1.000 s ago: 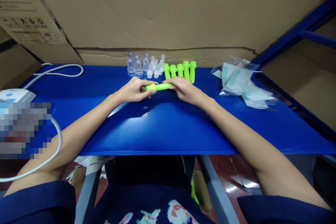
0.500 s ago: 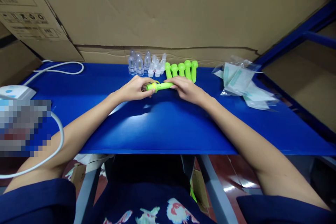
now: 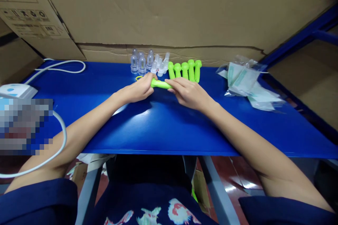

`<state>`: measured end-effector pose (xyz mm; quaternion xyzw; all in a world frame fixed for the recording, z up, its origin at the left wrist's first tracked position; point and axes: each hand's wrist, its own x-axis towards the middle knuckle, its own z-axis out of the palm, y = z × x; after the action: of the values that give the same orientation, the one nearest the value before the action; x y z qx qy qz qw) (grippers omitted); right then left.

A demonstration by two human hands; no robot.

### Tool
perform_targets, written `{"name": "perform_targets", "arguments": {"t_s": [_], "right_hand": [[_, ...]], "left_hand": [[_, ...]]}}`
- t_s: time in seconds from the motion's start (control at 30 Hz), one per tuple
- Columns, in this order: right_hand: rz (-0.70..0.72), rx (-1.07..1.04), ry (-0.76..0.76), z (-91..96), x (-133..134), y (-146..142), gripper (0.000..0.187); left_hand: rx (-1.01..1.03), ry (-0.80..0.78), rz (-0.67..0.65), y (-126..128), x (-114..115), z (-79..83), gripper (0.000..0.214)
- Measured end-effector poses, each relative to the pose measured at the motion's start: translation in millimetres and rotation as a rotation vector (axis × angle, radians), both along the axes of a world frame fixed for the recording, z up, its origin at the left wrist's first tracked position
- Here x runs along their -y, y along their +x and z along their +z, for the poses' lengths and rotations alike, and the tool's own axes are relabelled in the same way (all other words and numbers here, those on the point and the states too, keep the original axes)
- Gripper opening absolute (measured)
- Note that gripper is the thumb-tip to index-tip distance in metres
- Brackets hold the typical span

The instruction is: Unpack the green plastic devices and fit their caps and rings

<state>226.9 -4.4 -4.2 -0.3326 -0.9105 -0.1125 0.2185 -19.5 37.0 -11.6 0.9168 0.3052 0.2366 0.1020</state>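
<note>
Both hands hold a lime-green plastic handle (image 3: 161, 84), kept level a little above the table. My left hand (image 3: 139, 88) is closed round its left end and hides that end. A yellow loop (image 3: 138, 78) sticks out behind the left fingers; how it joins the handle is hidden. My right hand (image 3: 187, 91) pinches the right end between thumb and fingers. Just beyond the hands stand several matching green handles (image 3: 185, 71). Left of them are small translucent nozzle-like pieces (image 3: 160, 68) and several clear dome-topped plastic bottles (image 3: 142, 65).
The blue table (image 3: 169, 126) backs onto a cardboard wall (image 3: 169, 10). Clear bags with white and green packets (image 3: 243, 77) lie at the right. A white device (image 3: 18, 91) with a cable (image 3: 63, 133) sits at the left, the cable crossing near my left arm.
My left hand has turned and wrapped over the handle's left end, covering the yellow band. The yellow loop now shows behind the left fingers. My right hand keeps its grip.
</note>
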Motion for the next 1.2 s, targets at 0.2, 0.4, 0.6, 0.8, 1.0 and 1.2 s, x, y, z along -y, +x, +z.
{"name": "perform_targets", "arguments": {"t_s": [0.2,0.4,0.6,0.8,1.0,1.2], "right_hand": [[-0.024,0.044,0.066,-2.4,3,-6,0.044],[-0.01,0.013,0.021,-3.6,1,1,0.043],[-0.026,-0.05,-0.019,-4.8,-3,6,0.044],[-0.046,-0.129,-0.024,-6.9,0,-1,0.047],[-0.06,-0.162,-0.036,-9.6,3,-4,0.048],[-0.097,-0.106,-0.02,-10.5,6,-10,0.05]], "left_hand": [[-0.027,0.048,0.076,3,3,-4.2,0.037],[-0.022,-0.021,-0.005,-3,-2,0.6,0.036],[0.261,-0.136,0.086,-7,-5,2.0,0.051],[0.171,0.131,0.343,3,8,7.2,0.012],[0.076,0.19,0.4,10,18,12.7,0.013],[0.159,0.153,0.367,12,9,3.7,0.01]]}}
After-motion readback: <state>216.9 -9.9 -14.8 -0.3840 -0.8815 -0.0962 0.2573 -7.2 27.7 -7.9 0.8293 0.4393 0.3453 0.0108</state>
